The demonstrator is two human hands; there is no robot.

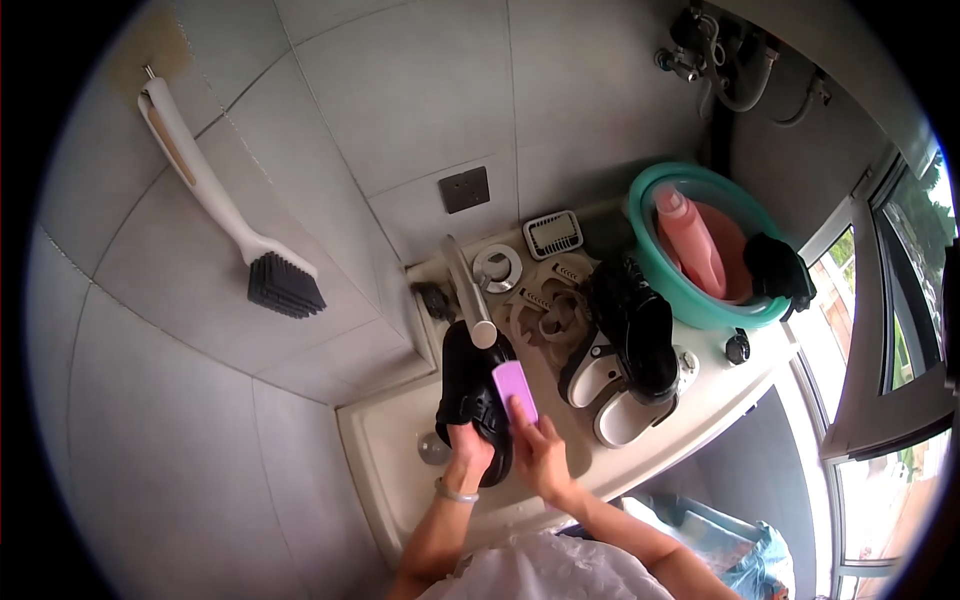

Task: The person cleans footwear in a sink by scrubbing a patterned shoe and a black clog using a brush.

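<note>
Over the sink basin, my left hand (470, 448) is tucked into the heel end of a black shoe (464, 380) and holds it below the tap (470, 295). A second black sole edge shows at its right. My right hand (540, 452) grips a purple brush (515, 392) from above, its fingers wrapped round the lower end. The brush lies against the shoe's right side; its bristles are hidden. A bracelet is on my left wrist.
Right of the basin are beige sandals (545, 310), black shoes (640, 330), white-lined clogs (628, 415) and a green basin (655, 275) with a pink bottle (692, 240). A soap dish (553, 234) stands behind. A large brush (215, 200) hangs on the left wall.
</note>
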